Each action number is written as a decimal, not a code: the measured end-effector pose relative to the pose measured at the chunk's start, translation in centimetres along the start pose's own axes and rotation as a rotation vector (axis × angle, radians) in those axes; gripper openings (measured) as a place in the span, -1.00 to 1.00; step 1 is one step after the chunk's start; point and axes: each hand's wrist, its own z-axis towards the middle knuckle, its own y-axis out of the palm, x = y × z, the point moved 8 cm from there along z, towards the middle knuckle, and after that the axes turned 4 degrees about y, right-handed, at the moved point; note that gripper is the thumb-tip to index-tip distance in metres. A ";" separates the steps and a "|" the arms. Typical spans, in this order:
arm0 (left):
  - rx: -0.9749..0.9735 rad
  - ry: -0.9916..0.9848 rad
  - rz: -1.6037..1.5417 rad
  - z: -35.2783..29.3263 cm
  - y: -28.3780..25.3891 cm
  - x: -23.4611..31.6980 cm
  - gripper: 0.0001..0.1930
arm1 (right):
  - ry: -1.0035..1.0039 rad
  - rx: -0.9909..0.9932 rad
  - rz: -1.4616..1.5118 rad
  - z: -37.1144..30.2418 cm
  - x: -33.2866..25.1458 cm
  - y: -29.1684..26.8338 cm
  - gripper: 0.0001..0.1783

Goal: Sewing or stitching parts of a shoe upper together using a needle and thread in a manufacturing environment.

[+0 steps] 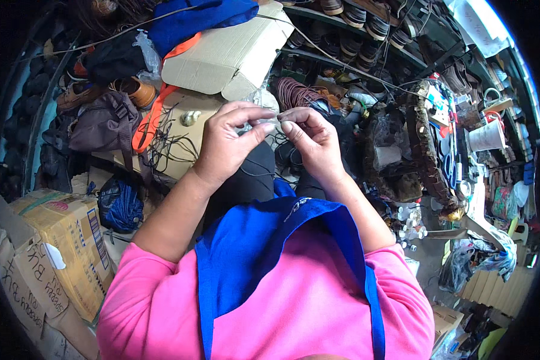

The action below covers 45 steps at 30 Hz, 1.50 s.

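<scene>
You are holding both hands up in front of your chest, your left hand [228, 141] and right hand [311, 141] meeting fingertip to fingertip. The fingers of both are pinching shut on a small clear plastic bag [259, 102] that is sticking up between them, just above your thumbs. Beyond it a cardboard box [228, 57] is lying among coils of cord [297, 93] and shelves of shoes [366, 21].
</scene>
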 end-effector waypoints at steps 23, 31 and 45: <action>-0.194 0.056 -0.033 2.9 7.1 2.4 -0.96 | 0.047 0.063 0.181 -3.2 -1.0 -5.2 -0.88; -0.283 0.196 0.177 3.2 7.5 4.9 -0.82 | 0.023 0.104 0.170 -3.5 -0.8 -6.0 -0.89; -0.111 0.362 0.379 3.0 8.5 6.2 -0.91 | -0.166 0.299 -0.225 -3.9 -2.6 -7.1 -0.91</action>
